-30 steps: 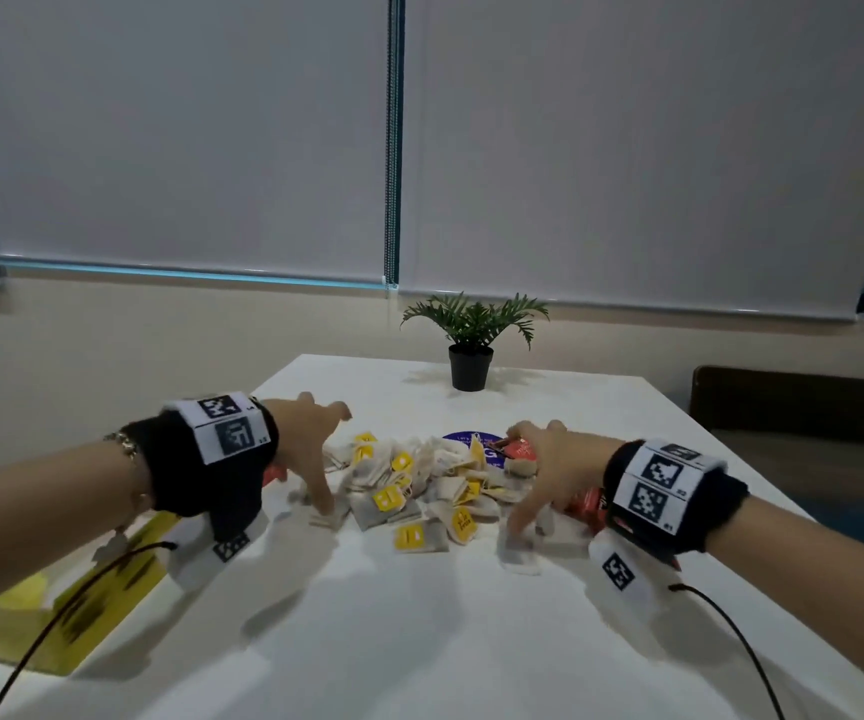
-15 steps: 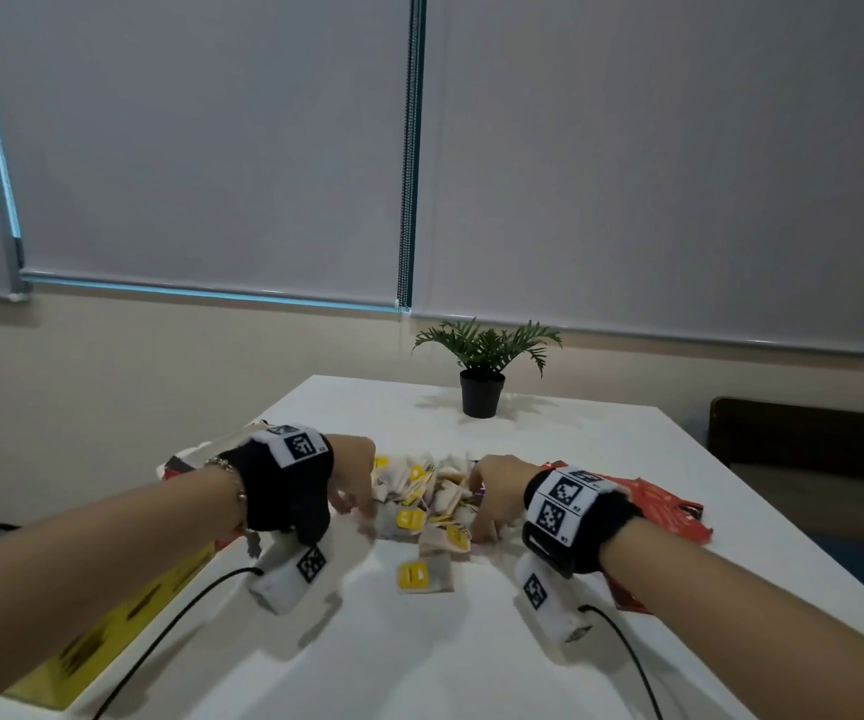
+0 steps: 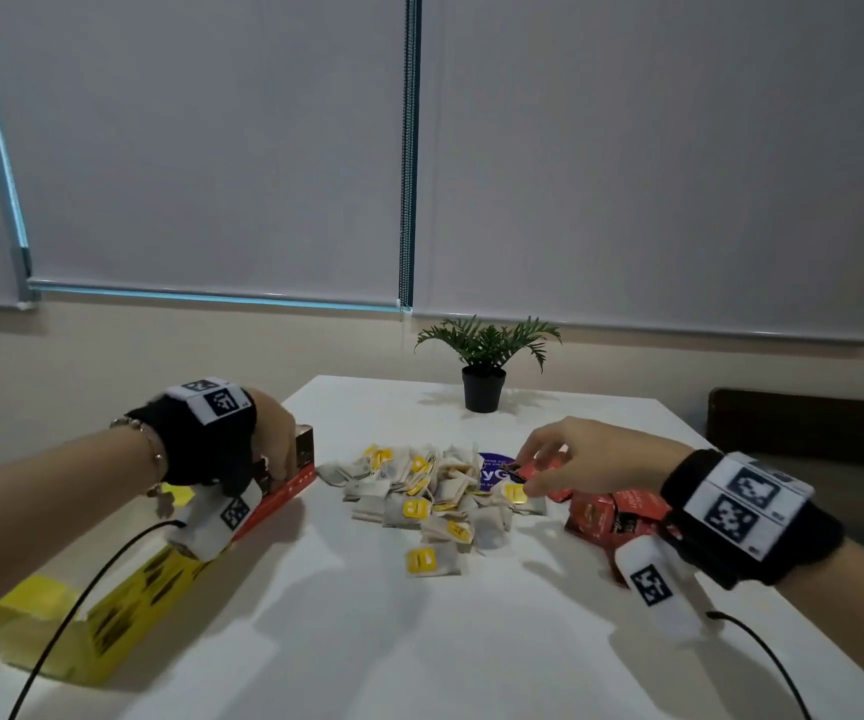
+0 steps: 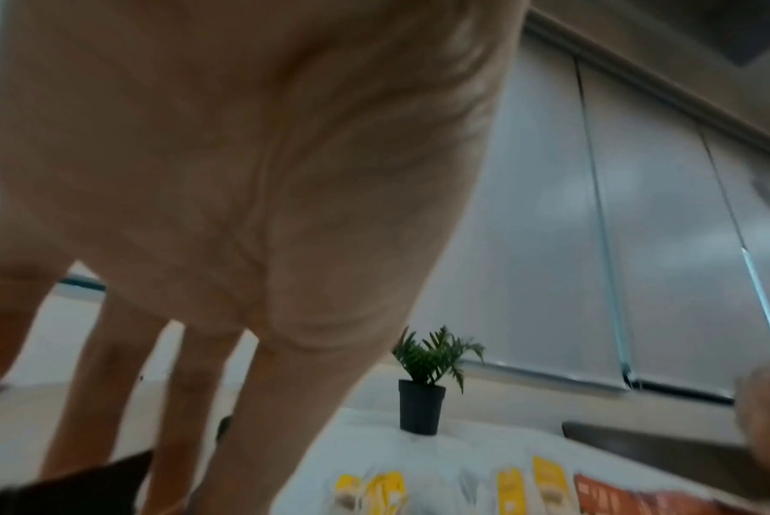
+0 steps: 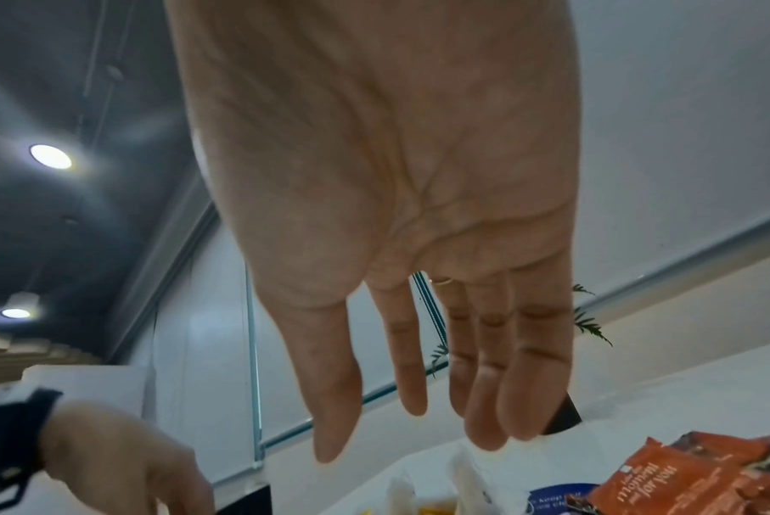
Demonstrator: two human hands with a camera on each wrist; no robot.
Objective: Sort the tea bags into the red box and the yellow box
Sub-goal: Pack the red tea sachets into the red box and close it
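A pile of white tea bags with yellow tags [image 3: 419, 491] lies mid-table, and one bag [image 3: 429, 559] sits apart in front of it. Red sachets [image 3: 611, 517] are heaped at the pile's right. My left hand [image 3: 276, 470] reaches down at the open red box [image 3: 286, 493] on the left, its fingers [image 4: 188, 435] straight. The yellow box [image 3: 118, 610] lies nearer me on the left. My right hand [image 3: 526, 475] hovers over the pile's right edge beside a red sachet [image 5: 682, 481], fingers [image 5: 484, 400] straight, holding nothing.
A potted plant [image 3: 481, 376] stands at the far side of the white table [image 3: 367, 641]. A blue round label [image 3: 492, 472] shows under the pile. A dark chair back [image 3: 809, 423] is at the right. Cables trail from both wrists.
Both hands have left the middle of the pile. The left hand moved left to the red box; the right hand moved right toward the red sachets and opened out.
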